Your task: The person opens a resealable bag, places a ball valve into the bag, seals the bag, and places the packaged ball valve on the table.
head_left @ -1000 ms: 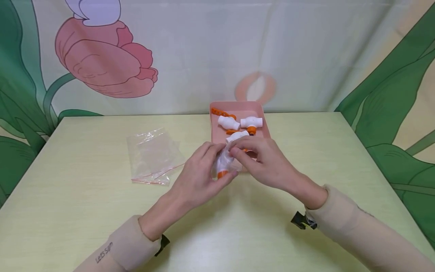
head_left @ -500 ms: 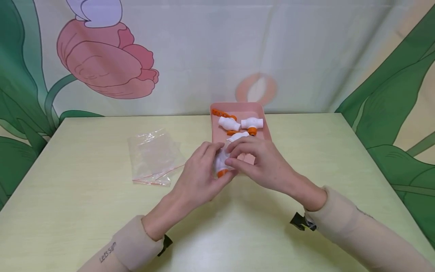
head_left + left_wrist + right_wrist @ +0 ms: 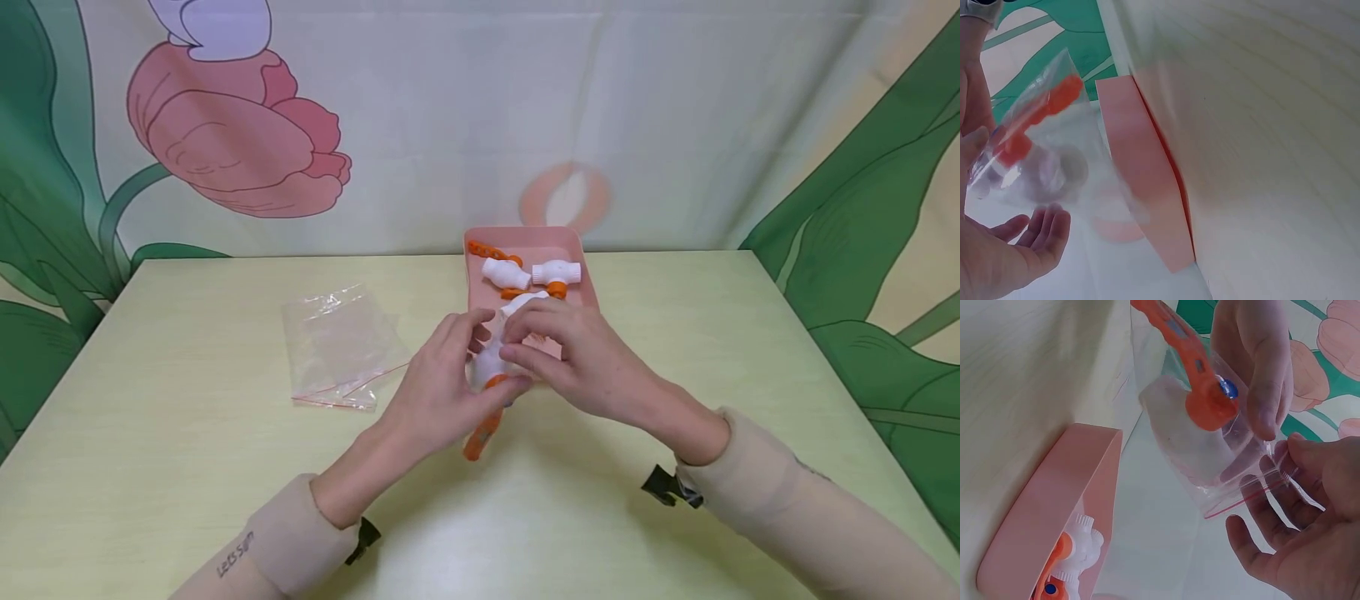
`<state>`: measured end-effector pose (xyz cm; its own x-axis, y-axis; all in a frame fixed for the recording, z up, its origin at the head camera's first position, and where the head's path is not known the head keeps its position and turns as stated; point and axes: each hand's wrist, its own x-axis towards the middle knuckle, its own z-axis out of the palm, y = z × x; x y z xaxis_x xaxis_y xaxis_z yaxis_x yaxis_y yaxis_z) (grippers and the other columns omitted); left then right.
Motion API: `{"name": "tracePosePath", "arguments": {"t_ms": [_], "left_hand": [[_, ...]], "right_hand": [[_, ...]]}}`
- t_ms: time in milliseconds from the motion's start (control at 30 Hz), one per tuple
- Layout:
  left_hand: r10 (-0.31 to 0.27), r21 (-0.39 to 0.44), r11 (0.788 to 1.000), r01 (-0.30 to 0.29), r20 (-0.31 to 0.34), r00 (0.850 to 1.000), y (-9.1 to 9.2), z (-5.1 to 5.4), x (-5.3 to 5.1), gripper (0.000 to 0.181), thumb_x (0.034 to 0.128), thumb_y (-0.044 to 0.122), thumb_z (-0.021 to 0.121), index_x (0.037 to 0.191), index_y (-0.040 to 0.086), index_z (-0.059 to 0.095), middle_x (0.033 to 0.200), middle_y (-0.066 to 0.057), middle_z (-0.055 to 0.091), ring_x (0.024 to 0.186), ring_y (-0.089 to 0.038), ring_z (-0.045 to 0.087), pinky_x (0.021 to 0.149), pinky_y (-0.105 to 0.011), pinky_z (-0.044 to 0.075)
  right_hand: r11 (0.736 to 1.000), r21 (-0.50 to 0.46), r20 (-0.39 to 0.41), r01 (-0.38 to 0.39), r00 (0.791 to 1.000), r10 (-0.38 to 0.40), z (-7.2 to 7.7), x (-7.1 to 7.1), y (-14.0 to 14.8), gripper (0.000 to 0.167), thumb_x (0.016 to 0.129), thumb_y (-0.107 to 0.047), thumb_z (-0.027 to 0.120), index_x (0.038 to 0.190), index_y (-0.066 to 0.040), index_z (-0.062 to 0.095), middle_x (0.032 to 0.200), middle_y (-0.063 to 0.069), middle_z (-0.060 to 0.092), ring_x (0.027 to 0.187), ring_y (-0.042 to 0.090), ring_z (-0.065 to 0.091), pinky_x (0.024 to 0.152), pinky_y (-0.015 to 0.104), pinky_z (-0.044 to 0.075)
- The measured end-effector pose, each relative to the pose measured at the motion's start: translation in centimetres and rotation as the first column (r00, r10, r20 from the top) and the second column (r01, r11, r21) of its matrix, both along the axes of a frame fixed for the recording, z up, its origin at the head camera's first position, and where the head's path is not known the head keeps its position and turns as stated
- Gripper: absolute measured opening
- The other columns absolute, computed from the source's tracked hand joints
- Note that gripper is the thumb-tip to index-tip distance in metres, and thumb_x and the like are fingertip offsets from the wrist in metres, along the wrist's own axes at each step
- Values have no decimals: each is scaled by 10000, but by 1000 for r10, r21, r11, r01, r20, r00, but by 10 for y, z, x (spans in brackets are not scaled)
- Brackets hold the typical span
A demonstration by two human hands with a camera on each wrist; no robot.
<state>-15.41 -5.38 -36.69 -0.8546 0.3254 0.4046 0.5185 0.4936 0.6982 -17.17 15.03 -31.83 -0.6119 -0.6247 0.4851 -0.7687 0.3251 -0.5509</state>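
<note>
A clear zip bag (image 3: 1241, 503) with a red seal line hangs between my two hands in front of the tray. Inside it is a white ball valve (image 3: 1188, 434) with a long orange handle (image 3: 483, 433) pointing down towards me. My left hand (image 3: 435, 383) holds the bagged valve, thumb in front and fingers behind it; several of those fingers are curled loosely apart in the left wrist view. My right hand (image 3: 588, 358) pinches the bag by its sealing edge, its other fingers spread beside the plastic. The bag's upper part is partly hidden by the right fingers in the head view.
A pink tray (image 3: 525, 242) stands behind the hands, holding white valves (image 3: 557, 271) with orange handles. To the left, flat clear zip bags (image 3: 341, 346) lie overlapped on the pale wooden table (image 3: 187, 467). A printed curtain (image 3: 420, 125) hangs behind the table.
The orange handle has come into view below my left thumb, pointing towards me. My left fingers have loosened and lifted a little; the right hand stays at the bag's edge.
</note>
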Motion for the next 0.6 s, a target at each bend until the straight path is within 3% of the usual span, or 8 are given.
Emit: {"name": "tracePosePath", "arguments": {"t_ms": [167,367,467,600], "left_hand": [[-60,38,998,56,90,994,-3,1,0,808,847,381,860,1462,33,468,1200,-57,572,1061,-222,585,924,-399,528],[-145,82,988,131,198,969,-9,2,-3,680,959,285,740,1508,39,422,1314,-50,546,1194,-202,538,1026,-414,473],[-155,134,983,124,255,954,-11,2,-7,537,1023,196,618,1496,22,433,1357,-86,551,1242,-235,530,1058,-436,457],[-130,170,983,73,360,924,-11,3,-10,446,1085,252,484,1478,43,471,1396,-84,574,1274,-246,546,1078,-447,443]], "right_hand": [[1000,15,33,4,999,-5,4,-1,4,75,931,-1,738,952,-71,721,942,-81,679,947,115,594,840,321,500],[999,15,69,34,997,-35,9,-1,11,93,936,-4,736,971,-86,709,937,-73,665,926,114,601,792,323,504],[999,23,92,38,995,-40,11,-1,13,92,946,-18,730,976,-102,706,941,-81,660,930,112,598,768,310,502],[999,32,120,15,993,-18,12,-2,15,78,954,-32,726,964,-105,701,952,-86,659,935,119,593,783,313,498]]}}
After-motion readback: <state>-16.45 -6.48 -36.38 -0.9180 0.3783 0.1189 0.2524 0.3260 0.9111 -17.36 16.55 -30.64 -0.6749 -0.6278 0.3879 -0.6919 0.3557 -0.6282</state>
